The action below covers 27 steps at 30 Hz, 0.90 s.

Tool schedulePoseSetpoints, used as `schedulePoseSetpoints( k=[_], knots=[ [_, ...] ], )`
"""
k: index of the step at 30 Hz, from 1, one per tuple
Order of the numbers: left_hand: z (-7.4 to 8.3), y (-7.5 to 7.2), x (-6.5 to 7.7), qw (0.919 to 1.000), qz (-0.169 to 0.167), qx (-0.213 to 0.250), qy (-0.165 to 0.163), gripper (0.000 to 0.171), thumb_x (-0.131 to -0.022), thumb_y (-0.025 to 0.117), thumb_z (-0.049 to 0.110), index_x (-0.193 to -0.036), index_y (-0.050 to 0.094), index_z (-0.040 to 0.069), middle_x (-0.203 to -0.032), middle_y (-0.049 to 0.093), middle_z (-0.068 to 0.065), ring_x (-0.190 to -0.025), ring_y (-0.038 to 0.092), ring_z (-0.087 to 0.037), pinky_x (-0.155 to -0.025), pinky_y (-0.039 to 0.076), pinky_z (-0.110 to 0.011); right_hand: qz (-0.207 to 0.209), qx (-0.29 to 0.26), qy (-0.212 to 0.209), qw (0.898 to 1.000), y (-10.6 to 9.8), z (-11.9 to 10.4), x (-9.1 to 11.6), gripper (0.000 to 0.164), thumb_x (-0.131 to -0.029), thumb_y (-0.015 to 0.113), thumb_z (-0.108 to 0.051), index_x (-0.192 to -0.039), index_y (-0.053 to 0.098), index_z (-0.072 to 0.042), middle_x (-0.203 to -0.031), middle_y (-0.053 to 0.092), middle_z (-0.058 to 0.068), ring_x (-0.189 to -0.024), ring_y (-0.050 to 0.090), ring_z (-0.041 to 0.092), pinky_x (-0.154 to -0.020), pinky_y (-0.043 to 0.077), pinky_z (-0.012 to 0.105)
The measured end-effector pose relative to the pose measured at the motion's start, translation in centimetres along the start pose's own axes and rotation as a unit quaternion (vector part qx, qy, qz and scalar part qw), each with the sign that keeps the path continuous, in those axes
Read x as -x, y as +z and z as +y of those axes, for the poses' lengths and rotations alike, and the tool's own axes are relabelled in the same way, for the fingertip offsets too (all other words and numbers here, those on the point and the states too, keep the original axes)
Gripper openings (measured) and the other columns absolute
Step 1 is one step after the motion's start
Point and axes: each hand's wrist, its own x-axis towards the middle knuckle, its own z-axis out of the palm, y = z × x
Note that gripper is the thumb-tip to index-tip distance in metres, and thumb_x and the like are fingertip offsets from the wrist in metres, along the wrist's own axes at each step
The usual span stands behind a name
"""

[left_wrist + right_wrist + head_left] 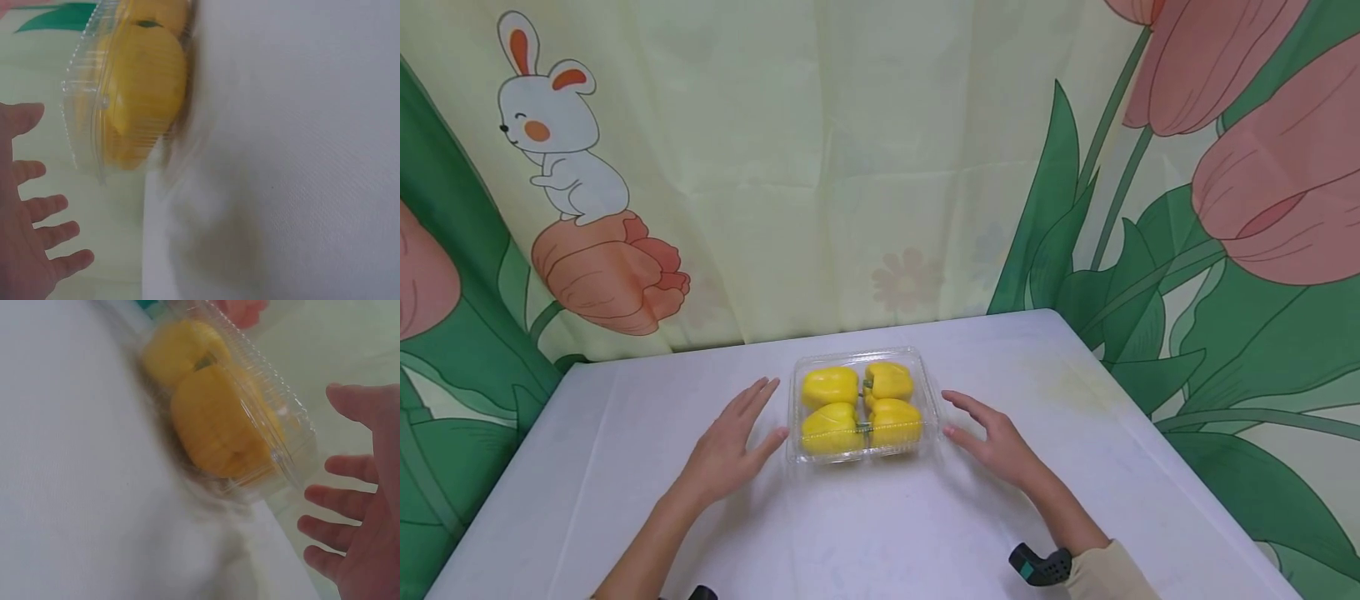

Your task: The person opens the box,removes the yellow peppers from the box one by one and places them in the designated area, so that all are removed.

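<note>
A clear plastic clamshell box [865,457] lies on the white table, its lid down over several yellow bell peppers [830,387]. To its left is my left hand [722,454], fingers extended and thumb spread toward the box, a small gap apart from it. On the other side, my right hand [996,442] is held with fingers reaching toward the box's right edge, close to it. Both wrist views show spread fingers with nothing held, and the box with yellow peppers [150,75] inside. The right wrist view is somewhat blurred on the peppers [219,419].
The table [865,533] has a white cover, and its far edge runs just behind the box. Behind it hangs a curtain [850,167] printed with tulips, leaves and a rabbit. A dark wrist device [1041,567] sits by the right sleeve [1108,575].
</note>
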Motion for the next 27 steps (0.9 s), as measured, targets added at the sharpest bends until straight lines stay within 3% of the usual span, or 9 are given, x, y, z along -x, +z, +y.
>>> schedulePoseSetpoints(
  k=[5, 13, 19, 27],
  knots=[
    [0.4, -0.2, -0.1, 0.9979, -0.015, 0.061, -0.015, 0.070, -0.093, 0.056, 0.043, -0.153, 0.026, 0.025, -0.159, 0.028, -0.010, -0.144, 0.030, -0.037, -0.105, 0.034, -0.066, -0.001, -0.010, -0.011, 1.000, 0.3, 0.0, -0.2, 0.058, -0.092, 0.062, -0.033, -0.144, 0.045, -0.014, -0.148, 0.047, 0.009, -0.139, 0.041, 0.033, -0.106, 0.038, 0.060],
    [0.4, -0.1, -0.5, 0.9925, -0.028, 0.116, -0.025, 0.068, -0.095, 0.056, 0.039, -0.153, 0.025, 0.024, -0.159, 0.029, -0.010, -0.145, 0.028, -0.036, -0.108, 0.032, -0.064, 0.008, -0.021, -0.026, 0.999, 0.5, 0.2, -0.4, 0.059, -0.091, 0.064, -0.032, -0.143, 0.046, -0.012, -0.148, 0.047, 0.009, -0.136, 0.044, 0.033, -0.108, 0.040, 0.054],
    [0.3, 0.3, -0.7, 0.9817, -0.054, 0.178, -0.044, 0.068, -0.094, 0.057, 0.040, -0.152, 0.025, 0.027, -0.159, 0.028, -0.008, -0.142, 0.033, -0.036, -0.106, 0.041, -0.057, 0.018, -0.029, -0.035, 0.999, 0.4, 0.4, -0.5, 0.057, -0.090, 0.066, -0.023, -0.142, 0.046, -0.010, -0.147, 0.048, 0.011, -0.135, 0.046, 0.033, -0.106, 0.042, 0.051],
    [0.0, 0.8, -1.0, 0.9734, -0.056, 0.216, -0.052, 0.066, -0.094, 0.058, 0.037, -0.151, 0.027, 0.027, -0.159, 0.028, -0.007, -0.140, 0.036, -0.036, -0.104, 0.044, -0.053, 0.009, -0.047, -0.028, 0.998, 0.8, 0.5, -0.7, 0.057, -0.090, 0.066, -0.023, -0.142, 0.045, -0.008, -0.147, 0.048, 0.011, -0.135, 0.045, 0.034, -0.107, 0.041, 0.051]
  ],
)
